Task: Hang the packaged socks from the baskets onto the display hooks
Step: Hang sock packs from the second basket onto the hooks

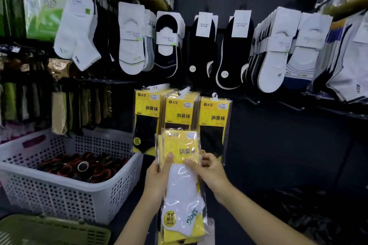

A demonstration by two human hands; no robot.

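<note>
Nearest the camera, low at centre: left hand (159, 175) and right hand (209, 169), both gripping a stack of clear-plastic packets of white socks on yellow card (183, 177), thumbs pressed on the front, fingers hidden behind. Held upright, just below the hung row, not yet on any hook. Left of that, white perforated plastic basket (59, 191) holding dark rolled goods, too blurred to name. Beyond, three bunches of yellow-card packets of black socks (180, 117) already hanging at the dark display wall's lower rail. Right of those, bare metal hooks (292, 106) waiting; judged partway through.
</note>
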